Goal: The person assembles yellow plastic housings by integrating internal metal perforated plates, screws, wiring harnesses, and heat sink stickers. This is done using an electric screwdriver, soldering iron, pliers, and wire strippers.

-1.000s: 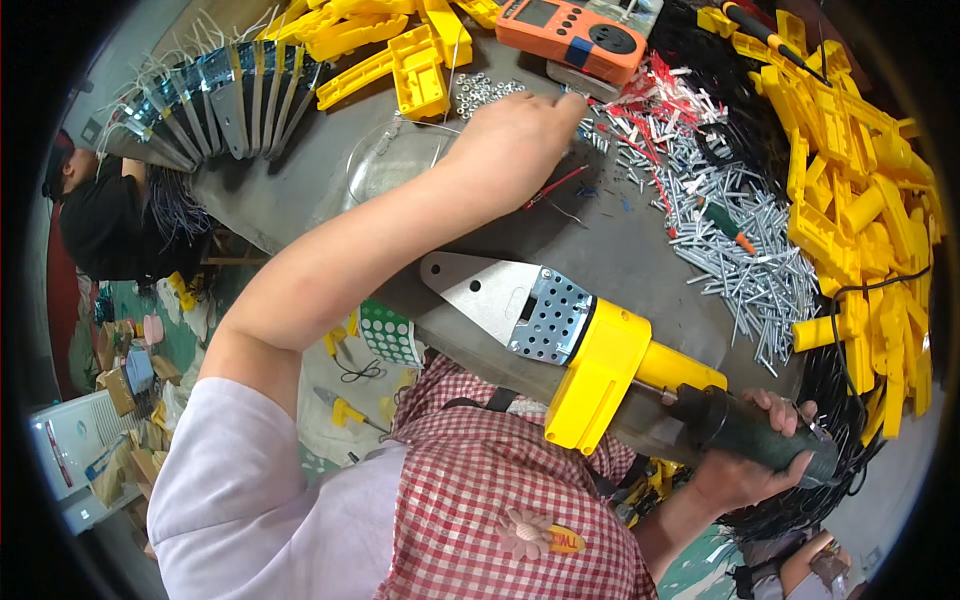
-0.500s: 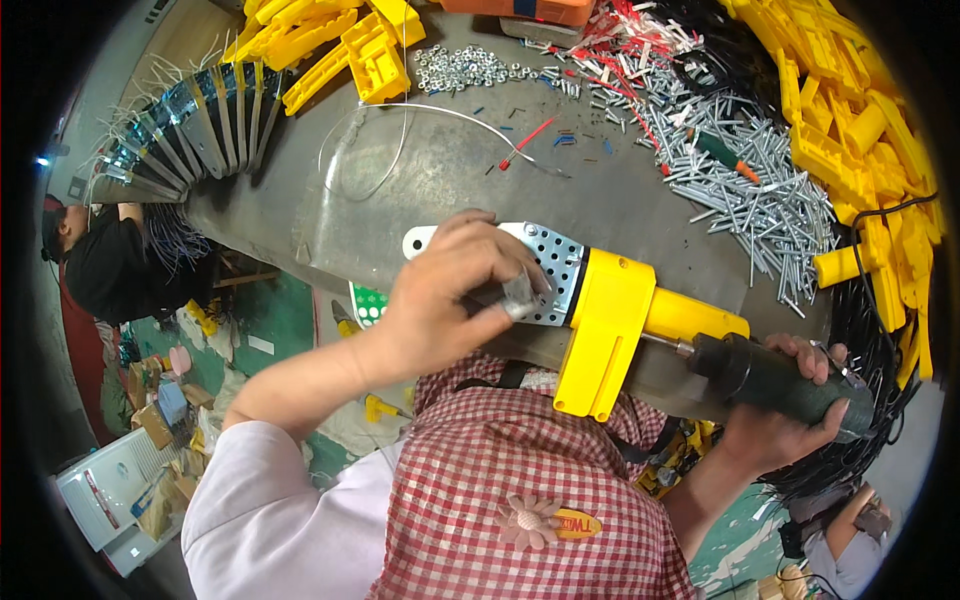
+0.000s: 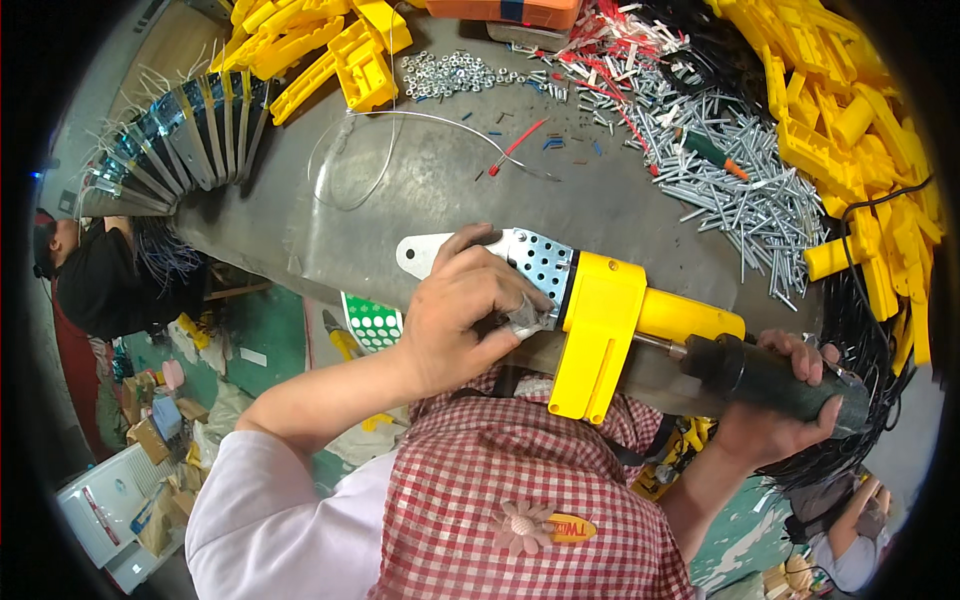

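My left hand is closed around the metal end of a yellow-handled tool, with cloth or tape on its thumb. A pale pointed plate with a hole sticks out past the knuckles. Beyond my fingers, a perforated metal guard runs into the yellow plastic housing. My right hand grips a dark green cylindrical electric screwdriver. Its bit reaches to the housing beside the yellow handle; the tip is hidden there.
Loose screws spread across the right of the grey table, with a green-and-orange hand screwdriver on them. Yellow plastic shells are heaped at far right. Nuts, a wire loop and upright metal plates lie farther left.
The view has shifted slightly. Both hands keep the same hold, and the screwdriver bit stays at the yellow housing.
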Demonstrator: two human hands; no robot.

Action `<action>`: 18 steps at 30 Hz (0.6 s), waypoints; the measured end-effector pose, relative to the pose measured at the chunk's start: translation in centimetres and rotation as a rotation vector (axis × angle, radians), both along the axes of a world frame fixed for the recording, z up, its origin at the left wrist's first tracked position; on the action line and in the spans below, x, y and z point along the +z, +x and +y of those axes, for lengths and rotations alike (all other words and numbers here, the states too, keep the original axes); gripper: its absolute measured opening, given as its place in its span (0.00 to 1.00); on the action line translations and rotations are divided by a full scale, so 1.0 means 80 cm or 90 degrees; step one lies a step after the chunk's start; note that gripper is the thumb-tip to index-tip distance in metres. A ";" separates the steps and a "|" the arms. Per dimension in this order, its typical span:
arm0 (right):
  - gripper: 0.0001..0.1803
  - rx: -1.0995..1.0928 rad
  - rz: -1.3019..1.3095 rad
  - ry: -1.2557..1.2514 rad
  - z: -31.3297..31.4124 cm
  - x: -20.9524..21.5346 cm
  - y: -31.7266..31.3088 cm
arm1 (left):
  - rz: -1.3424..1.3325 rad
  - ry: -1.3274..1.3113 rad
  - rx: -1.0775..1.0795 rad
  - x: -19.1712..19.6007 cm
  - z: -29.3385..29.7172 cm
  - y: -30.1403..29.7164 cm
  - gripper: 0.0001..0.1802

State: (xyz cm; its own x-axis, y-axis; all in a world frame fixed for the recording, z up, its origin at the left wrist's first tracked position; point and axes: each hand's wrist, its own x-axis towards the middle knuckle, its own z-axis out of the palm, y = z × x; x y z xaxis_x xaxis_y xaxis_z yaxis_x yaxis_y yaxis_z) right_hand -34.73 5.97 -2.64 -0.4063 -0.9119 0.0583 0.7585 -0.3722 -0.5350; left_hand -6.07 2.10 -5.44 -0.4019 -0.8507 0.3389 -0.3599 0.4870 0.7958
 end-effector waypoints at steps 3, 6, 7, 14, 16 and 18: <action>0.20 -0.009 0.004 -0.020 0.000 -0.003 0.003 | -0.014 -0.021 -0.024 -0.002 0.000 0.000 0.13; 0.19 -0.018 -0.002 -0.010 0.002 -0.004 0.006 | 0.007 -0.016 -0.010 -0.006 0.001 0.001 0.13; 0.19 -0.014 -0.003 -0.010 0.000 -0.005 0.005 | 0.013 -0.015 -0.002 -0.007 0.001 -0.001 0.13; 0.19 -0.009 -0.009 0.012 0.003 -0.001 0.003 | -0.061 -0.080 0.043 0.001 0.001 -0.008 0.18; 0.19 -0.012 -0.012 0.021 0.002 -0.002 0.004 | -0.052 -0.078 0.034 -0.004 0.000 -0.009 0.17; 0.19 -0.050 -0.005 0.027 0.001 -0.004 0.006 | -0.058 -0.087 0.036 -0.009 0.000 -0.012 0.15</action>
